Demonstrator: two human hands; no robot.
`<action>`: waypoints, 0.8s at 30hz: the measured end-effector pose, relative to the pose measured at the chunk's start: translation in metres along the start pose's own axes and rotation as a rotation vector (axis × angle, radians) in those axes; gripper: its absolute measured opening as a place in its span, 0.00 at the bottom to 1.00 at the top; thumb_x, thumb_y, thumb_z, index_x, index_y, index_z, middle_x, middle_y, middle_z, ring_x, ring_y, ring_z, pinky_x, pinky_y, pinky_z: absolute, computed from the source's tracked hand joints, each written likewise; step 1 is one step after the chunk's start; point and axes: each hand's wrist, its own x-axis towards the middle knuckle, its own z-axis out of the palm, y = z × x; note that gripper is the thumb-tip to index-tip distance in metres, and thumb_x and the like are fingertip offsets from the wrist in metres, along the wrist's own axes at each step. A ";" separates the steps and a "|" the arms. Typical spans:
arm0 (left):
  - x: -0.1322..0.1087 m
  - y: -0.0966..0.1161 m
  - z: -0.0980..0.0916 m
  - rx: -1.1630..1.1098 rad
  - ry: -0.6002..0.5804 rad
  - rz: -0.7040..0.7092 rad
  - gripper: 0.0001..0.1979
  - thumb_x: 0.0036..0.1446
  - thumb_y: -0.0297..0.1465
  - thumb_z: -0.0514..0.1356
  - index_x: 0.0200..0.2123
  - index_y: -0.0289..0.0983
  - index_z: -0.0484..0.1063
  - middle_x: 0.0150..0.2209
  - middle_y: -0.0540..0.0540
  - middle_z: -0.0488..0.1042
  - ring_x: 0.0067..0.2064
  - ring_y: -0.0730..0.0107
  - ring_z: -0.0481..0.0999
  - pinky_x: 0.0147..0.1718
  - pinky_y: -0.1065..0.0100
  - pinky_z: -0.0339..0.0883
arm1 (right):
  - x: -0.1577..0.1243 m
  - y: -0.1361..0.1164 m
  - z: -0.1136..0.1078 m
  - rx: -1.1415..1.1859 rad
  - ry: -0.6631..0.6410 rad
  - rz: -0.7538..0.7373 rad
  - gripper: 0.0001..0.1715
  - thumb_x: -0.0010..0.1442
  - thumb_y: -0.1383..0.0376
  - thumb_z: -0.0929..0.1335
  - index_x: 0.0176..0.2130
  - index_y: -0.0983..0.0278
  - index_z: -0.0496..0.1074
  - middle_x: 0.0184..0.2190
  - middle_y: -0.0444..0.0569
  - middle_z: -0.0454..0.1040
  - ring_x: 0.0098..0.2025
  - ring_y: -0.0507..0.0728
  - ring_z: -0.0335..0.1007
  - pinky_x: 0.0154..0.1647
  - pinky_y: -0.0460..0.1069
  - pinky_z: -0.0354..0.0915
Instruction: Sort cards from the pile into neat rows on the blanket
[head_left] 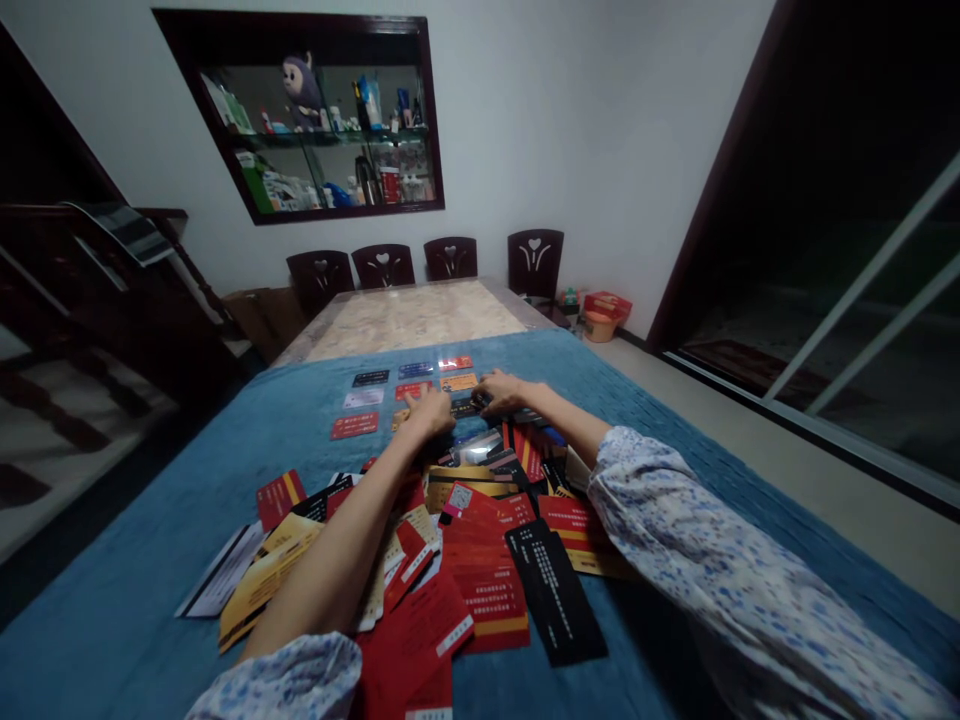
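Cards [487, 590] lie across the blue-clothed tabletop [135, 600]: a loose heap [420, 540] of red, gold and black ones under the forearms, neat rows [367, 398] set out farther off, and, at the near edge of those rows, one dark card [466, 407]. It lies between the left hand [431, 410] and right hand [501, 392], both stretched out with fingertips at its ends; whether they pinch it or only press it flat I cannot tell. Judging by the rows, it wants keeping flat, squared to its neighbours, without nudging them.
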 end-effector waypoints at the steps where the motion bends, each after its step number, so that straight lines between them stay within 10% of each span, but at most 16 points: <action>1: -0.001 0.000 0.000 0.020 0.003 0.004 0.23 0.45 0.26 0.61 0.48 0.36 0.74 0.56 0.30 0.69 0.63 0.34 0.58 0.58 0.33 0.50 | -0.001 0.000 -0.001 0.000 -0.002 0.000 0.28 0.53 0.55 0.73 0.53 0.59 0.76 0.53 0.57 0.73 0.55 0.70 0.65 0.46 0.54 0.66; 24: -0.044 0.035 -0.016 0.028 0.160 0.271 0.14 0.55 0.23 0.56 0.43 0.37 0.76 0.53 0.37 0.71 0.61 0.47 0.59 0.57 0.41 0.53 | -0.105 0.047 0.005 0.057 0.289 0.037 0.15 0.60 0.64 0.67 0.45 0.60 0.80 0.42 0.53 0.78 0.47 0.62 0.64 0.42 0.52 0.57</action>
